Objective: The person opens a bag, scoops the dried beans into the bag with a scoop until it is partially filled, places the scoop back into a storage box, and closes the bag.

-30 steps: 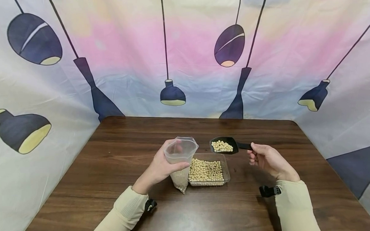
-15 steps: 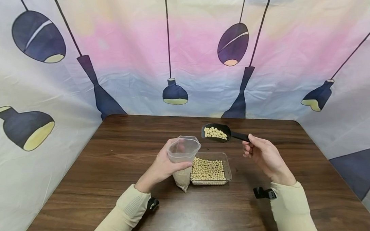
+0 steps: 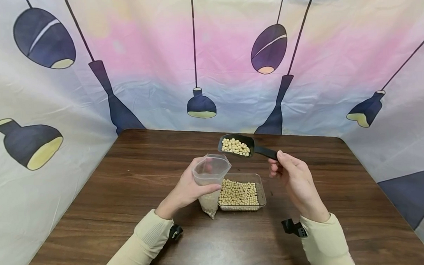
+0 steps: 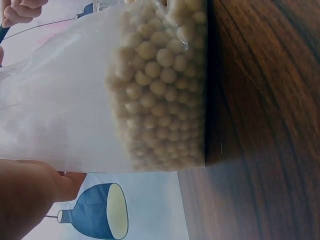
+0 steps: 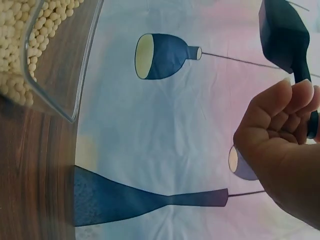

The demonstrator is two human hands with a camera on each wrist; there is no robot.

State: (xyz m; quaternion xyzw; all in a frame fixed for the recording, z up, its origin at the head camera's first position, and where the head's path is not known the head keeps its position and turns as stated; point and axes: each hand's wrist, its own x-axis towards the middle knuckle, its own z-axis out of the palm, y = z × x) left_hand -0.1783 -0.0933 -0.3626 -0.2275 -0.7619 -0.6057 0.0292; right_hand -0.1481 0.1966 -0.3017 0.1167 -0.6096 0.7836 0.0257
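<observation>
My left hand (image 3: 191, 189) grips the upper part of a clear plastic bag (image 3: 213, 167), its mouth held wide. Pale round beans (image 4: 160, 90) fill the bag's lower part, which stands on the table. In my right hand (image 3: 299, 180) is the handle of a black scoop (image 3: 252, 142), heaped with the same beans (image 3: 235, 146). The scoop hovers above and just behind the bag's mouth, apart from it. To the right of the bag sits a clear rectangular container (image 3: 262, 193) holding more beans. In the right wrist view the scoop (image 5: 282, 37) shows its underside.
Everything stands on a dark wooden table (image 3: 146, 158). A fabric backdrop (image 3: 153, 72) printed with hanging lamps rises behind and beside it. A small dark speck (image 3: 271, 193) lies right of the container.
My right hand has raised the loaded scoop and carried it leftward, from behind the container toward the bag's mouth. My left hand keeps its hold on the bag, nearly still.
</observation>
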